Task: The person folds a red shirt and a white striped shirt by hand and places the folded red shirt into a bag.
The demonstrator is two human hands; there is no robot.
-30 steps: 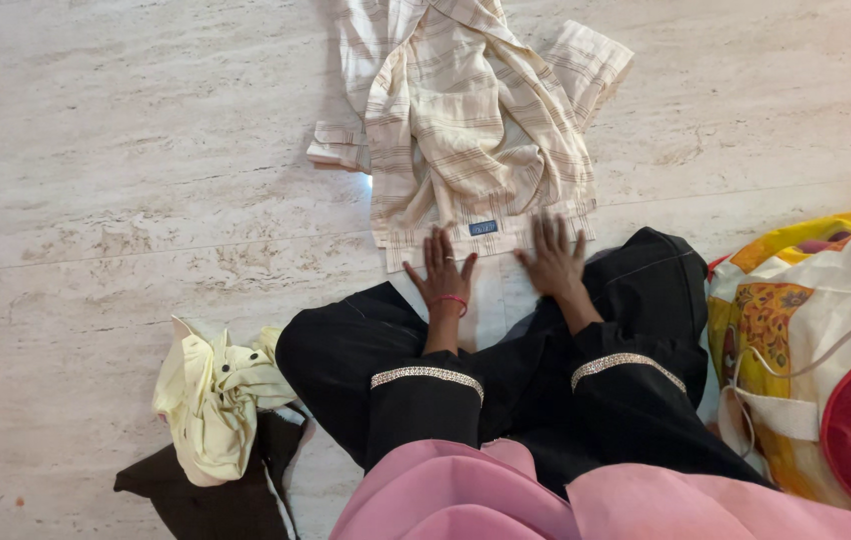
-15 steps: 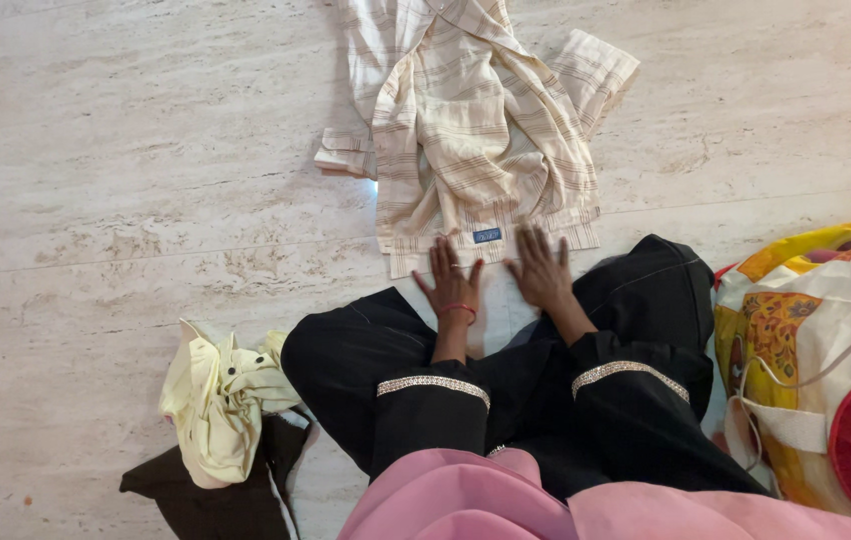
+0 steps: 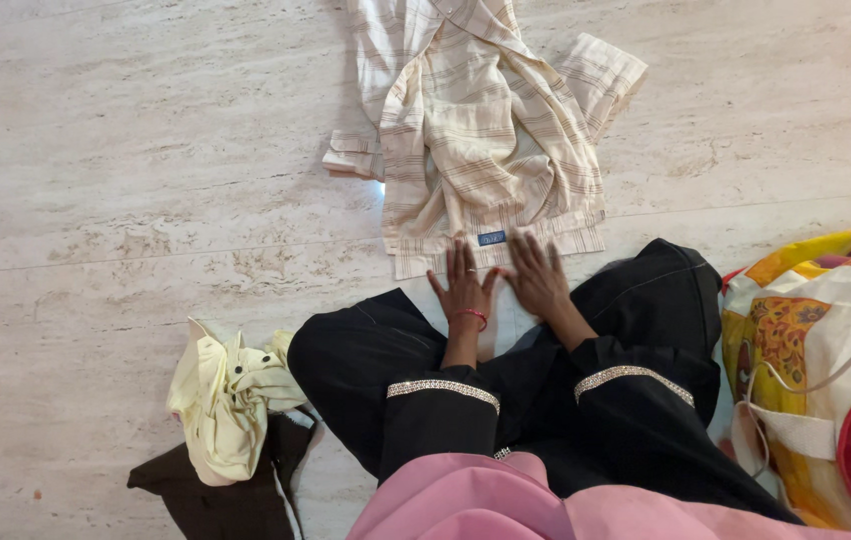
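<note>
A cream shirt with thin brown stripes lies crumpled on the marble floor in front of me, a small blue label near its lower hem. My left hand lies flat with fingers spread on the shirt's near edge, a red bangle at the wrist. My right hand presses flat beside it, just right of the label. Both hands hold nothing. My crossed legs in black trousers sit right behind the hands.
A pale yellow garment lies bunched on a dark brown cloth at my left. A large bag with yellow floral print and red trim stands at my right. Pink fabric covers my lap.
Both hands have drawn closer together along the shirt's near edge; the right hand slid left toward the blue label. The view drifted slightly.
</note>
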